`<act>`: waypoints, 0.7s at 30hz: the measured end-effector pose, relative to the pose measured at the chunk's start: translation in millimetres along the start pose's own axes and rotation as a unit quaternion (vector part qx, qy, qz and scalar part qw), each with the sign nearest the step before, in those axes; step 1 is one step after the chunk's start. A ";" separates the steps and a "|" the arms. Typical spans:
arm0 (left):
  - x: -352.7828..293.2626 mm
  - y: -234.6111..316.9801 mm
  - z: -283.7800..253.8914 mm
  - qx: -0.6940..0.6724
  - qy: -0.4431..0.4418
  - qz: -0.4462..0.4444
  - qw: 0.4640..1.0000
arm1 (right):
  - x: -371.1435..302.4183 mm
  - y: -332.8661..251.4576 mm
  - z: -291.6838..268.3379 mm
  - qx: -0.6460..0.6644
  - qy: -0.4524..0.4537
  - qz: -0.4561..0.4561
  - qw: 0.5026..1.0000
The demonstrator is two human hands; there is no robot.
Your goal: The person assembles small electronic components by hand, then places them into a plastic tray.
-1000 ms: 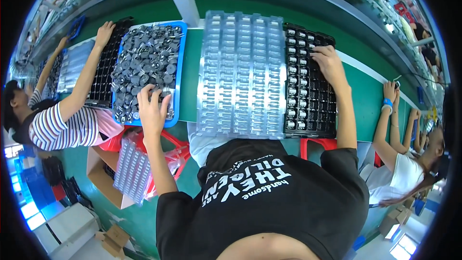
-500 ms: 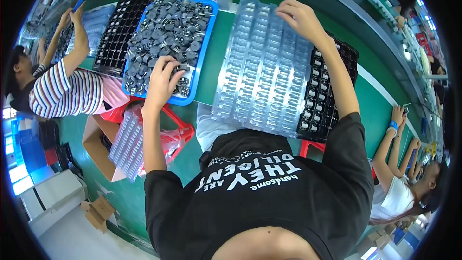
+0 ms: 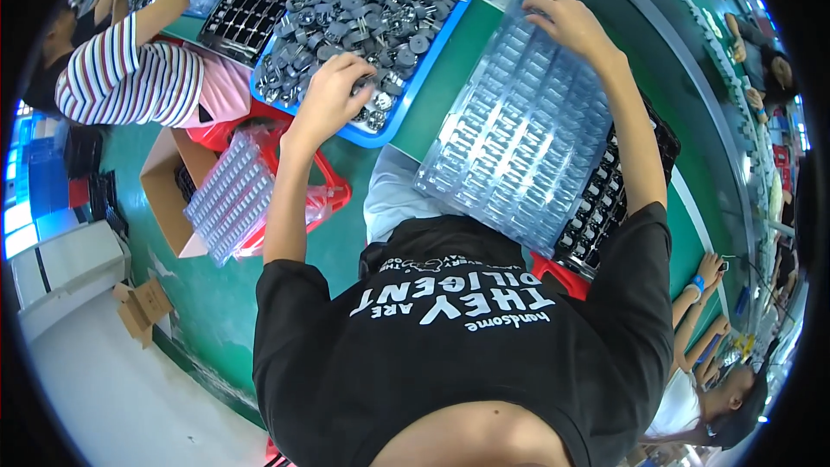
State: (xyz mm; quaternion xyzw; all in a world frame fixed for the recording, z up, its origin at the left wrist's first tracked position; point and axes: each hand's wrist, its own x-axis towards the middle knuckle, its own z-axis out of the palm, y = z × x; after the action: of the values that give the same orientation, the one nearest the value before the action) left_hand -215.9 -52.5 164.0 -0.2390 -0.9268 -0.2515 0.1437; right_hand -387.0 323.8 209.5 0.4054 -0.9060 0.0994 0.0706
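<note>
My left hand (image 3: 335, 97) is over the near right part of a blue bin (image 3: 406, 112), its fingers curled down among grey round parts with metal pins (image 3: 354, 13). Whatever lies between those fingertips is blurred and too small to name. My right hand (image 3: 572, 24) is at the far end of a clear plastic tray (image 3: 519, 121) with rows of small moulded pockets. Its fingers bend down at the tray's far left corner, and their grip is partly hidden. The clear tray lies tilted over a black tray (image 3: 596, 207) with pocketed parts, overhanging the table's near edge.
A black tray (image 3: 259, 0) stands left of the bin, beside a co-worker in a striped shirt (image 3: 130, 78). Below are a cardboard box (image 3: 169, 182), a wrapped clear tray (image 3: 229, 199) and a red stool (image 3: 333, 182). Another person sits at right (image 3: 692, 398).
The view has swung, shifting the bin and trays rightward in the picture. My right hand has moved toward the clear tray's far left corner. My left hand stays at the bin's near right part.
</note>
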 end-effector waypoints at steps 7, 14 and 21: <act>7.1 24.6 -22.6 -0.445 0.157 -0.247 0.846 | 13.4 -2.9 0.9 -0.051 -0.002 -0.064 0.997; 3.2 36.0 -13.5 -0.661 0.181 -0.142 0.714 | -1.2 -13.7 -8.0 -0.014 0.079 -0.061 0.995; 23.9 95.2 26.4 -0.765 0.047 -0.158 0.623 | -65.0 -125.1 -27.4 0.638 0.067 0.163 0.750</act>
State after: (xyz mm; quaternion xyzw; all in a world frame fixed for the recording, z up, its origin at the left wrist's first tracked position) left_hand -190.9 42.8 189.0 -0.1005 -0.4158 -0.8995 -0.0892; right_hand -249.1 295.6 237.8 0.1951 -0.6770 0.6911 -0.1611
